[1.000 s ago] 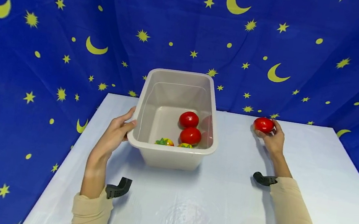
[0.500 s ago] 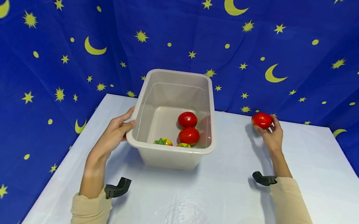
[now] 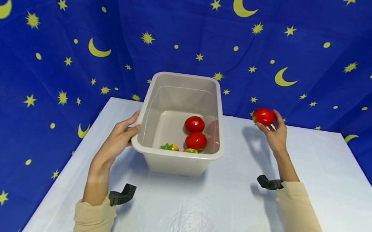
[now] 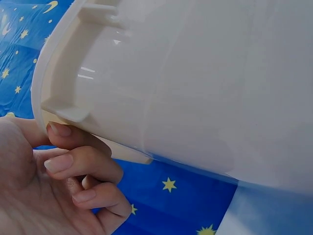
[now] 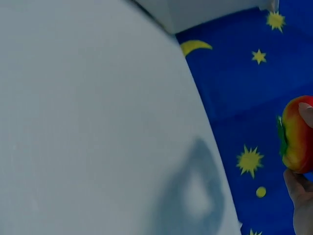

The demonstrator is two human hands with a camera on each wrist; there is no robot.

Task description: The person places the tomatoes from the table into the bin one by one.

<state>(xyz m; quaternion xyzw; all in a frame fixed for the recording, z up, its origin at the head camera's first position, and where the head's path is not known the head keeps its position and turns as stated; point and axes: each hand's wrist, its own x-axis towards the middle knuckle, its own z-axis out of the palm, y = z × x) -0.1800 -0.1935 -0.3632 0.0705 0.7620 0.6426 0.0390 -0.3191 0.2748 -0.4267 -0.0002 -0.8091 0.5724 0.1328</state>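
Note:
My left hand (image 3: pixel 119 135) grips the left rim of a light grey plastic bin (image 3: pixel 175 162), its fingers curled at the rim in the left wrist view. Inside the bin, on its right side, lie two red tomatoes (image 3: pixel 194 124). Nearer the front wall, the green leafy tops of two more tomatoes (image 3: pixel 169 146) show, partly hidden by the rim. To the right of the bin my right hand (image 3: pixel 276 137) pinches another glossy red tomato (image 3: pixel 263 116) between thumb and fingers, held above the table. Its yellow end and green leaves face left in the right wrist view.
A white-covered table (image 3: pixel 214 216) lies under both arms. Behind it hangs a blue curtain (image 3: pixel 193 21) with yellow moons and stars. A black camera mount (image 3: pixel 269 183) sits on the right wrist, and another black mount (image 3: pixel 122 194) on the left.
My right hand has lifted the tomato off the table's back area and moved it up and left towards the bin. The left hand and the bin have stayed in place.

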